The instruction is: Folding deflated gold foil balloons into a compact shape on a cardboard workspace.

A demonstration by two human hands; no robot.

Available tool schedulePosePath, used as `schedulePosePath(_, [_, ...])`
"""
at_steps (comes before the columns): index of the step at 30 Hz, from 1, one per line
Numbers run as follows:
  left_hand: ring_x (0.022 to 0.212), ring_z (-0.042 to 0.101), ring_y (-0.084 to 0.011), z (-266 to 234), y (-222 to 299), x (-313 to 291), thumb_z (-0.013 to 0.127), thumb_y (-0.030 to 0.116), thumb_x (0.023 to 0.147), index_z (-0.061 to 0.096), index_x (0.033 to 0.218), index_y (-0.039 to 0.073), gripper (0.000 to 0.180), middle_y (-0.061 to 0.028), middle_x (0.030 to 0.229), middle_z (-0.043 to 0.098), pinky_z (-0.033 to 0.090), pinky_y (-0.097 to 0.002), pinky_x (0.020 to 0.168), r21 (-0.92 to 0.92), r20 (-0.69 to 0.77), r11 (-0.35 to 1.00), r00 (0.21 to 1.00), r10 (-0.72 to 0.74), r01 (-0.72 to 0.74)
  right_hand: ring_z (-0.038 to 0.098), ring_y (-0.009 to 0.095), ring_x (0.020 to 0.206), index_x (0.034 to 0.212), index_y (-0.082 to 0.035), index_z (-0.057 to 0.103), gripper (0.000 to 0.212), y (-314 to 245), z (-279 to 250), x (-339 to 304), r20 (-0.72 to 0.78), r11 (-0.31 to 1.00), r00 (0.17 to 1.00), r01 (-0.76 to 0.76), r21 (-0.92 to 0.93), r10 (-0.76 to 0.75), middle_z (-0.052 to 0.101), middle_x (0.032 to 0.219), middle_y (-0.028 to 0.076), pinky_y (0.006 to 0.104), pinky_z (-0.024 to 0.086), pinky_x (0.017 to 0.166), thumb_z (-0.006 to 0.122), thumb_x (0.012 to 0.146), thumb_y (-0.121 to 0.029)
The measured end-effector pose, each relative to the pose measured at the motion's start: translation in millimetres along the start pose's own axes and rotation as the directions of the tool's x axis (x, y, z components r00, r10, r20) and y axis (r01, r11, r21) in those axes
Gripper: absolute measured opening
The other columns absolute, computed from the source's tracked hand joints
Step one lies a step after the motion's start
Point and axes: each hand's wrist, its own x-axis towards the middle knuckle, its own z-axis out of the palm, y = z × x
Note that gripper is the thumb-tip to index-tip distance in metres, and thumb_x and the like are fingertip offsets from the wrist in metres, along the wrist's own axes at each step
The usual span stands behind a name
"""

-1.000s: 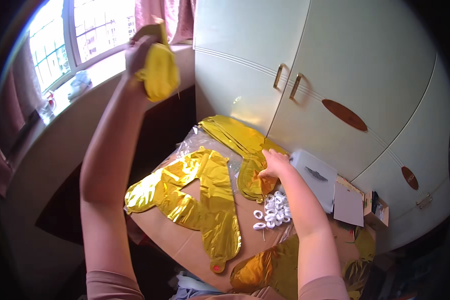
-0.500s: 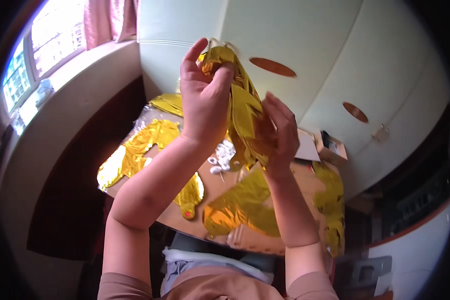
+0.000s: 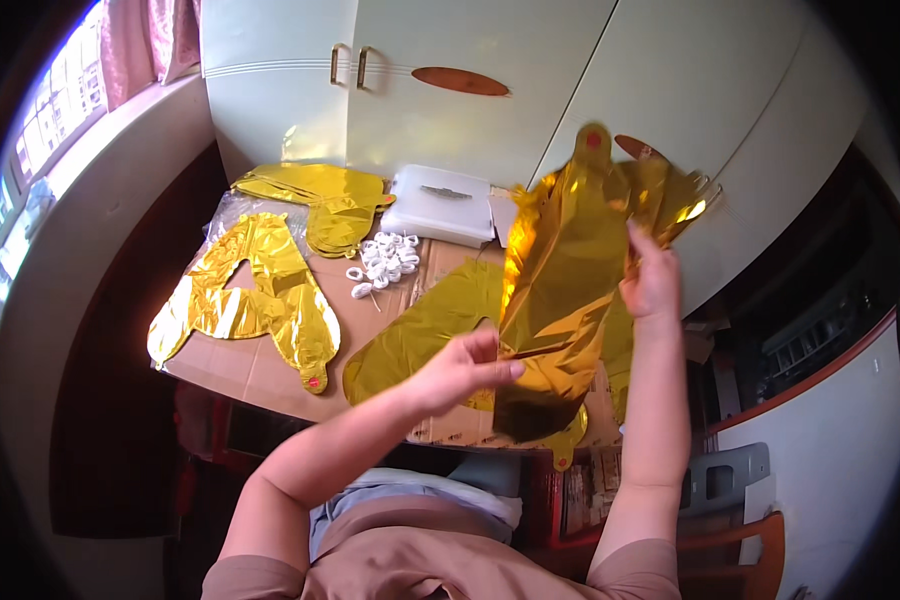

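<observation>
I saw the foil (image 3: 560, 300) upright, shiny gold and creased, between left hand (image 3: 460, 374) and right hand (image 3: 654, 278), its red-dotted tab (image 3: 592, 145) above both.

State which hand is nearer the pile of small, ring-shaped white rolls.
Left. The left hand is below and right of the pile of rolls; the right hand, farther right.

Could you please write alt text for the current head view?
A person's right hand holds up a shiny gold foil piece, with the left hand at its lower left edge. An A-shaped gold foil and a heap of small white rolls lie on cardboard.
</observation>
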Motion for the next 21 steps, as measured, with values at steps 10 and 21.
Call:
schedulePosePath(10, [0.06, 0.051, -0.0055, -51.0, -36.0, 0.5, 0.063, 0.01, 0.093, 0.068, 0.098, 0.0, 0.013, 0.001, 0.078, 0.063, 0.04, -0.0222, 0.052, 0.184, -0.511, 0.893, 0.816, -0.269, 0.41, 0.067, 0.029, 0.091, 0.112, 0.001, 0.06, 0.024, 190.5, -116.9, 24.8, -0.258, 0.836, 0.804, -0.548, 0.028, 0.536, 0.066, 0.106, 0.013, 0.0445, 0.059, 0.073, 0.065, 0.089, -0.002])
schedulePosePath(21, [0.079, 0.067, -0.0201, -86.5, -45.0, 42.5, 0.068, 0.014, 0.088, 0.04, 0.143, -0.005, 0.065, -0.0151, 0.092, 0.069, 0.054, -0.0312, 0.072, 0.638, -0.538, 0.679, 0.841, 0.054, 0.365, 0.066, 0.028, 0.079, 0.104, 0.002, 0.055, 0.018, 217.4, -135.4, 57.0, -0.509, 0.836, 0.741, -0.544, -0.074, 0.437, 0.062, 0.095, 0.014, 0.0442, 0.059, 0.071, 0.059, 0.087, 0.007])
